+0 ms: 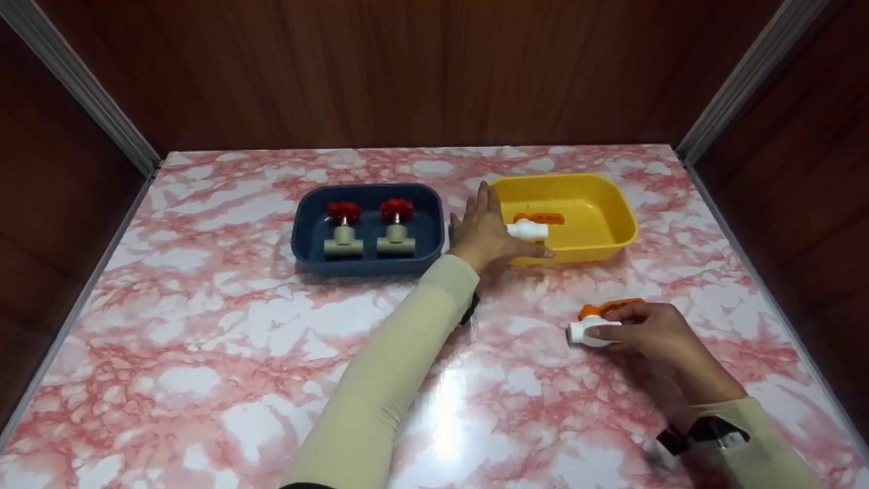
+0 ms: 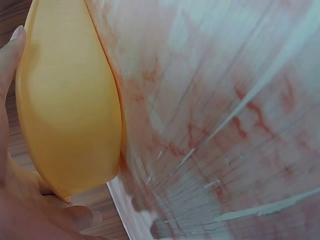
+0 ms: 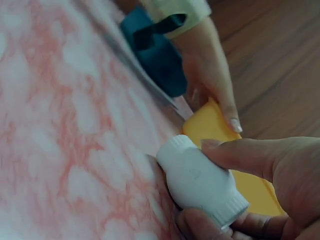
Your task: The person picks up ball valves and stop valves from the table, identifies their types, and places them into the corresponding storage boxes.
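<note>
My left hand (image 1: 483,234) rests at the left end of a yellow basin (image 1: 614,221), fingers spread and fairly straight along that side, thumb reaching over the front rim. Inside the basin lies a white ball valve (image 1: 529,230) with an orange handle, partly behind this hand. In front of the basin, my right hand (image 1: 653,333) pinches another white ball valve (image 1: 589,333) between thumb and fingers, its orange handle (image 1: 624,303) pointing back and right. Close up in the right wrist view, that valve's white body (image 3: 197,177) sits low over the marbled tabletop.
Left of the yellow basin stands a dark blue basin (image 1: 370,266), holding two beige tee-shaped valves (image 1: 343,242) with red handwheels (image 1: 396,208). Dark wood-patterned panels (image 1: 421,75) close off the back and both sides of the pink-and-white marbled table (image 1: 224,319).
</note>
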`<state>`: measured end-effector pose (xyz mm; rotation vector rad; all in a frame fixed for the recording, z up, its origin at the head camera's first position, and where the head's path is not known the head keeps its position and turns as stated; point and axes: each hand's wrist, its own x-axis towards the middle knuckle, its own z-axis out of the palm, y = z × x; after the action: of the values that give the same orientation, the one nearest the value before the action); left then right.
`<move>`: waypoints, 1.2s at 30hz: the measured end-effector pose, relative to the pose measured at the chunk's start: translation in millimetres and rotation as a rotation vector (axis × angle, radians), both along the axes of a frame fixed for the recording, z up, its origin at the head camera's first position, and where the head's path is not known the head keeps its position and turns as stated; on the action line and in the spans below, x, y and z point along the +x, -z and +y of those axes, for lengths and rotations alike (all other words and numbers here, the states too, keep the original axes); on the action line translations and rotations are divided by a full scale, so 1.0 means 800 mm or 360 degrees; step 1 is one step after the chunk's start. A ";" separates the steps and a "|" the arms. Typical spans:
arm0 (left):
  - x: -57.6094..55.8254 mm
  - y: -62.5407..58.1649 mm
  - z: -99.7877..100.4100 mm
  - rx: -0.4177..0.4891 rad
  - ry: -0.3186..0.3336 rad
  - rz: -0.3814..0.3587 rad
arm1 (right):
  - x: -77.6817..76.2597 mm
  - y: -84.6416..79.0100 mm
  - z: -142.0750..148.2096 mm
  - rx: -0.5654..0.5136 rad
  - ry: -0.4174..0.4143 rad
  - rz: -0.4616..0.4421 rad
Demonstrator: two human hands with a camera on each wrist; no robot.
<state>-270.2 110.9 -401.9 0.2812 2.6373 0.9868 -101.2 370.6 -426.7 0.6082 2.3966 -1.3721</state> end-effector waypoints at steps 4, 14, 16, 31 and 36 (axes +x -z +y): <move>-0.001 -0.002 0.001 -0.0008 0.0016 0.0020 | -0.002 0.000 0.009 -0.0163 0.0012 -0.0012; -0.003 -0.003 -0.001 -0.0055 0.0031 0.0061 | -0.019 -0.014 0.017 -0.0345 0.0101 0.0074; -0.003 -0.004 -0.003 -0.0060 0.0021 0.0063 | -0.023 -0.013 0.016 -0.0292 0.0080 0.0059; 0.002 -0.005 -0.003 0.0075 -0.0011 -0.0012 | -0.035 -0.054 0.036 -0.0759 0.0097 0.0232; 0.000 -0.001 -0.003 0.0072 0.0005 -0.0012 | -0.047 -0.073 0.039 -0.0889 0.0082 0.0325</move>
<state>-269.8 108.2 -400.9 0.2913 2.6100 1.0455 -138.4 401.7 -368.7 0.3907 1.9927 -2.0962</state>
